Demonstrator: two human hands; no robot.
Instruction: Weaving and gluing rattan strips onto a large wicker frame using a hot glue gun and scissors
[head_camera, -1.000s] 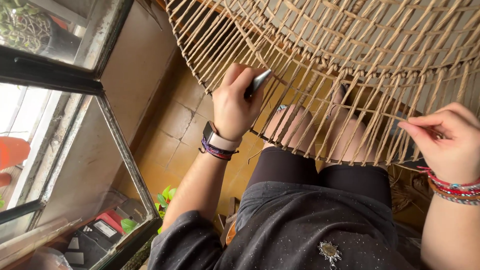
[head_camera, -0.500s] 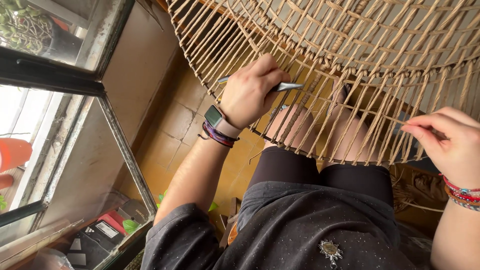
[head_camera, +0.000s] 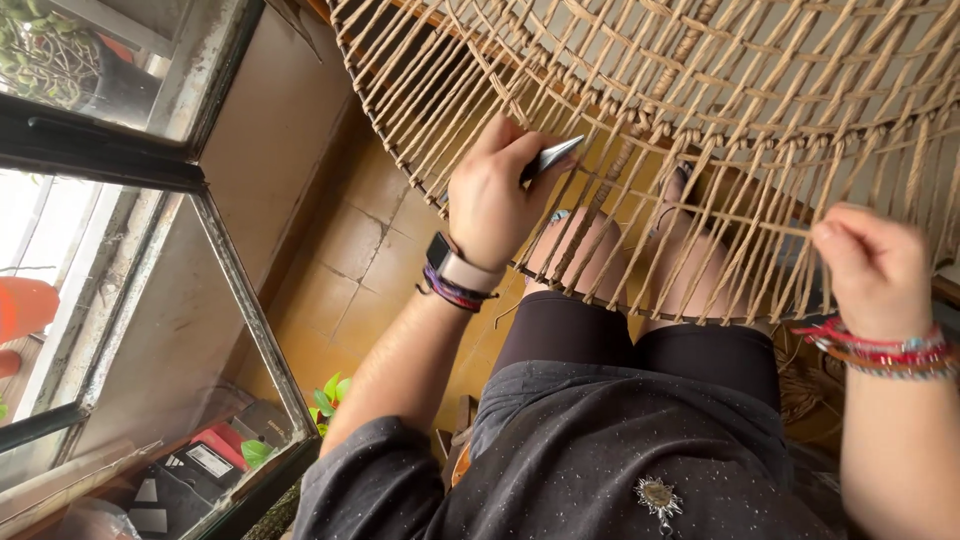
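Note:
A large round woven frame (head_camera: 700, 90) of tan cord strands on a dark rim fills the upper right, resting over my knees. My left hand (head_camera: 495, 195) is closed around a thin grey metal tool (head_camera: 552, 155), its tip poking among the strands near the frame's lower left rim. My right hand (head_camera: 872, 262) pinches a tan cord strand (head_camera: 760, 225) that runs leftwards across the weave. A watch and bracelets sit on my left wrist; several bead bracelets circle my right wrist.
A glass window with a dark metal frame (head_camera: 110, 165) stands at the left, beside a brown tiled floor (head_camera: 350, 260). Green leaves (head_camera: 325, 400) and a red box (head_camera: 215, 455) lie at the lower left. My dark skirt (head_camera: 620, 440) covers my lap.
My left hand has risen and rotated, turning the metal tool from upright to pointing right into the strands. My right hand has stayed on its cord and shifted slightly.

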